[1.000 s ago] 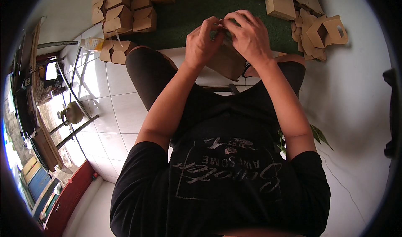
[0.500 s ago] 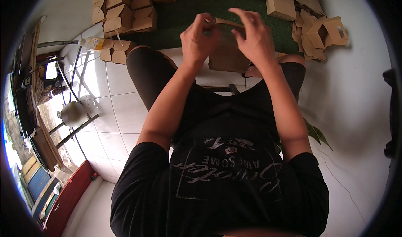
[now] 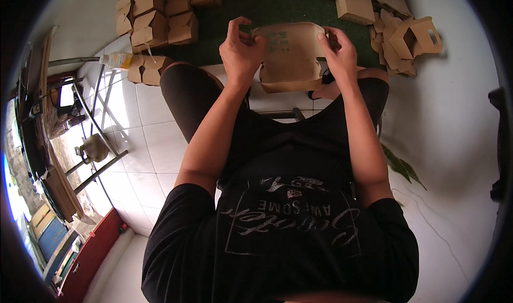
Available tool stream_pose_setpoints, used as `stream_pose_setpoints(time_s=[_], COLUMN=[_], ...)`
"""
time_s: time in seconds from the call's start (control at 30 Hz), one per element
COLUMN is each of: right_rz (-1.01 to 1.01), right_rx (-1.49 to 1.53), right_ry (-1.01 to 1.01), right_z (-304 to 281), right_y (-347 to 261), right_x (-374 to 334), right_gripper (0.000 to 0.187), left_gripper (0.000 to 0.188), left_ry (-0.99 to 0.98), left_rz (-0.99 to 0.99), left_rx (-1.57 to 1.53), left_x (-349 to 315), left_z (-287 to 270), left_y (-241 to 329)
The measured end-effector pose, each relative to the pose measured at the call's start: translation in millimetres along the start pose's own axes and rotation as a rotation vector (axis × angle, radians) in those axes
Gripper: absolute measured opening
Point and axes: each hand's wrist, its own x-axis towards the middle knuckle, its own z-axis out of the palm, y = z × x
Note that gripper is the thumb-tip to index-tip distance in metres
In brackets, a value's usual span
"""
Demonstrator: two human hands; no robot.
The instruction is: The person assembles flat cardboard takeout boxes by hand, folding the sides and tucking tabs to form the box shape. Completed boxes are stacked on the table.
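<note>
A brown cardboard food box [image 3: 291, 74] is in front of me between my knees, its hinged lid [image 3: 299, 43] raised on the far side. Greenish marks show on the inside of the lid. My right hand [image 3: 341, 54] pinches the lid's right edge, thumb on the inner face. At the lid's left edge is my left hand [image 3: 241, 54], fingers curled and thumb against the cardboard, index finger bent up above it. The inside of the box's base shows nothing in it.
Closed brown boxes [image 3: 149, 29] are stacked at the far left on green turf [image 3: 251, 3]. Flattened cardboard pieces [image 3: 390, 51] and an open box with a handle hole [image 3: 414, 38] lie at the right. A bottle with yellow contents [image 3: 120, 60] lies beside my left knee, near a metal frame [image 3: 101, 166].
The lid has swung up and away, and the box's inside now shows. My right hand has moved down and taken the lid's right edge; my left hand has shifted slightly left.
</note>
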Motion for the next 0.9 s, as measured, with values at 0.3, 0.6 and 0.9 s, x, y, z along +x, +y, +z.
stream_pose_setpoints(time_s=[0.3, 0.6, 0.9], right_rz=[-0.192, -0.396, -0.491], right_rx=[-0.089, -0.268, -0.283], right_ry=[0.164, 0.274, 0.182], right_z=[21, 47, 52], right_y=[-11, -30, -37], right_x=[3, -8, -18], right_gripper=[0.016, 0.019, 0.027], left_gripper=[0.046, 0.046, 0.027], left_ry=[0.066, -0.221, -0.351], left_rz=[0.202, -0.147, -0.506], left_rx=[0.082, -0.302, -0.795], left_x=[8, -9, -1], left_z=[14, 25, 33], left_y=[-20, 8, 5])
